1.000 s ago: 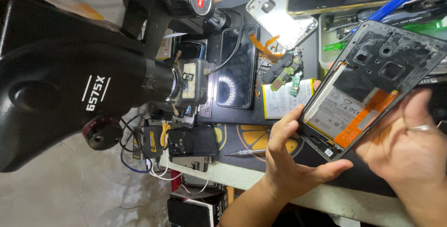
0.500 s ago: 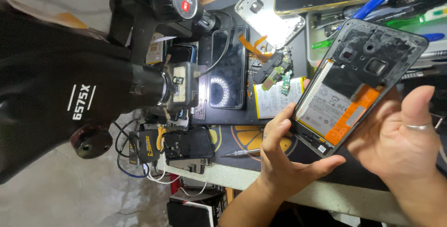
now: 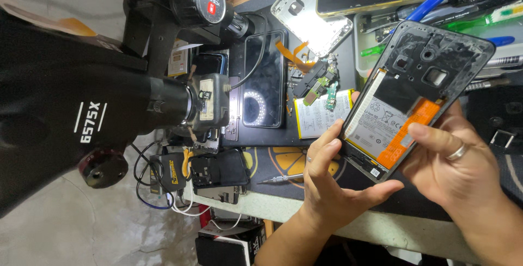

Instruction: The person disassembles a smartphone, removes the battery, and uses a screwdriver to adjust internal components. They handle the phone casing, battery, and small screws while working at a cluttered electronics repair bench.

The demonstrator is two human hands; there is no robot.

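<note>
**Opened phone held between both hands above the counter**

Opened phone [image 3: 414, 100], its back cover off so the battery [image 3: 381, 116] with an orange strip shows, is lifted clear of the counter [image 3: 348, 225] and tilted, camera end up and away. The left hand [image 3: 332, 181] closes its grip on the phone's lower edge, fingertips curled onto the frame and thumb stretched out beneath. The right hand [image 3: 463, 165], a ring on one finger, closes on the opposite long side, its forefinger laid across the orange strip.

To handle this well, I would judge that pressure belongs on the frame rather than on the battery's soft face, with the phone kept level enough that nothing loose slides out, and both hands braced close together.

Just beyond the left fingertips lies a loose battery [image 3: 321, 114] with small circuit boards [image 3: 318, 80] on it. Below the left hand, a thin screwdriver [image 3: 280, 179] rests on the mat. Further left, a dark phone [image 3: 264, 80] reflects a ring light under the black microscope [image 3: 87, 108]. Above the grip, a tray [image 3: 362, 53] holds pens and tools.
</note>
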